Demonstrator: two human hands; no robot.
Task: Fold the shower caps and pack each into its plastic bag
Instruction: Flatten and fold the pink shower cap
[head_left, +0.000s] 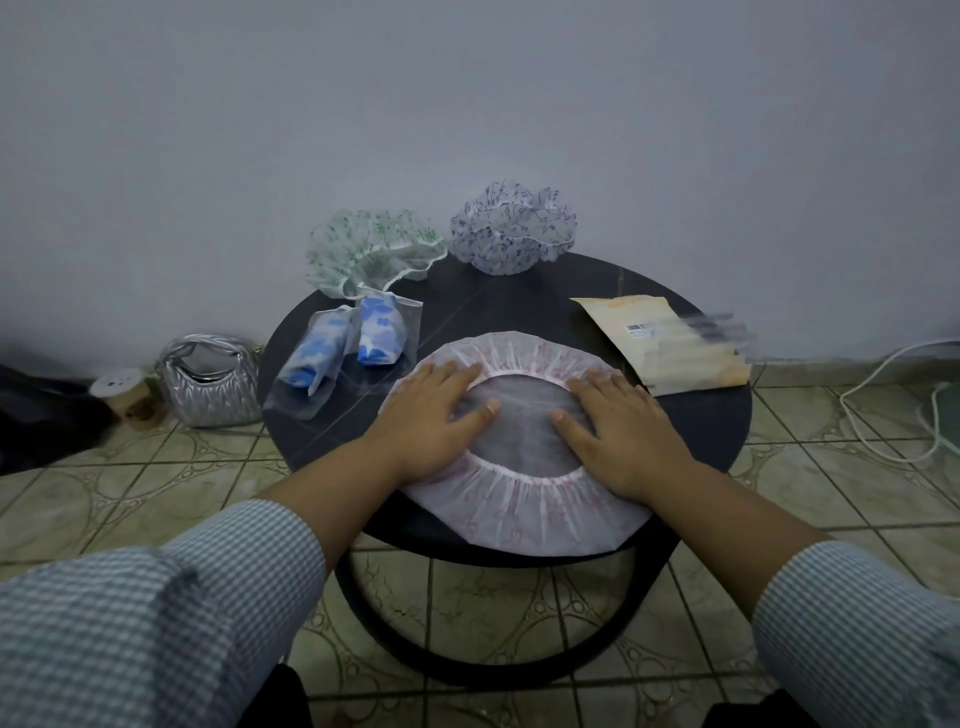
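A pink-patterned shower cap (524, 512) lies spread flat, opening up, on the round black table (696, 431). My left hand (434, 415) presses flat on its left side and my right hand (621, 423) presses flat on its right side, fingers straight. Two folded blue-flowered caps (382, 330) (314, 353) sit inside clear plastic bags at the table's left. A green-patterned cap (371, 247) and a purple-patterned cap (511, 228) lie loose and puffed at the back edge.
A stack of packaging with clear bags (670, 343) lies at the table's right. A silver handbag (210, 382) and a paper cup (122, 395) stand on the tiled floor to the left. White cables (883, 410) run along the floor at right.
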